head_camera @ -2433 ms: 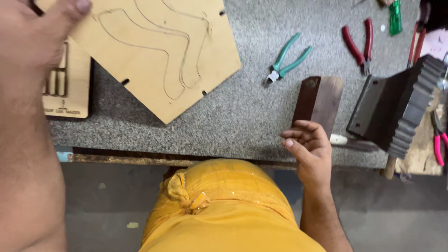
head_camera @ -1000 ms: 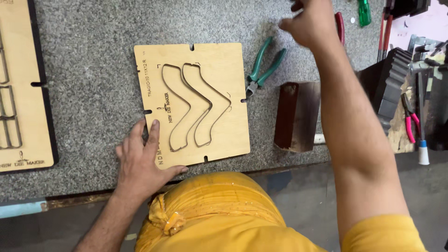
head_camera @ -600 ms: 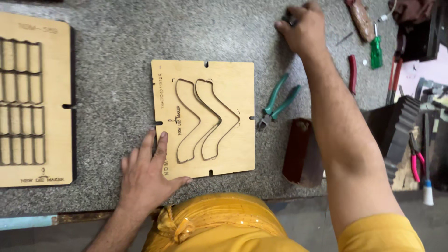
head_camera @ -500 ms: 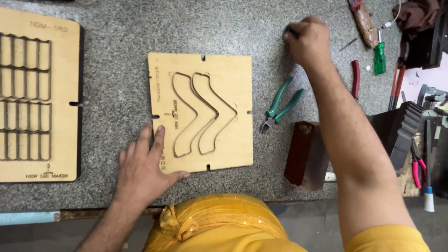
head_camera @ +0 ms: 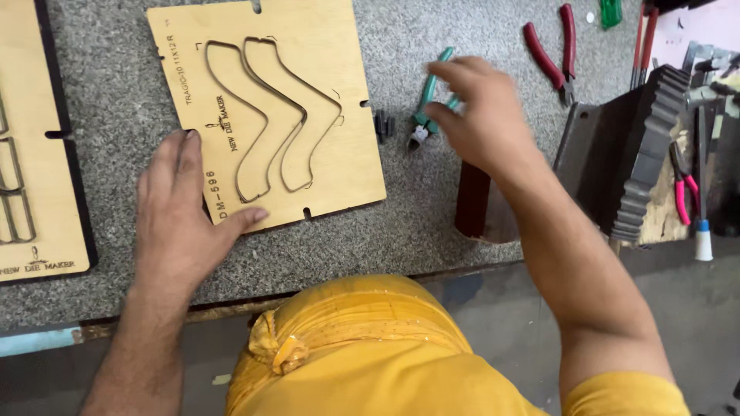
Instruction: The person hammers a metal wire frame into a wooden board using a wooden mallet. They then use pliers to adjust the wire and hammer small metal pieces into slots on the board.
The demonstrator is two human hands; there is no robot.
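As pictured, hands (head_camera: 181,204) flat, spread

Red-handled pliers (head_camera: 556,48) lie on the grey speckled worktop (head_camera: 432,223); pink-handled pliers (head_camera: 682,189) rest beside a dark ridged block (head_camera: 651,146).

Plywood board (head_camera: 308,100) with wavy cut slots: flat on the grey speckled bench (head_camera: 462,231); my left hand (head_camera: 181,208) lies spread on its lower left corner. Second slotted board (head_camera: 31,192): at the far left, partly out of view. Green-handled pliers (head_camera: 428,96): just right of the first board, my right hand (head_camera: 482,115) over them, fingers loosely curled, nothing gripped. Small dark pieces (head_camera: 383,125): between board and pliers. Red-handled pliers (head_camera: 551,50): farther right. Brown block (head_camera: 472,204): under my right forearm.
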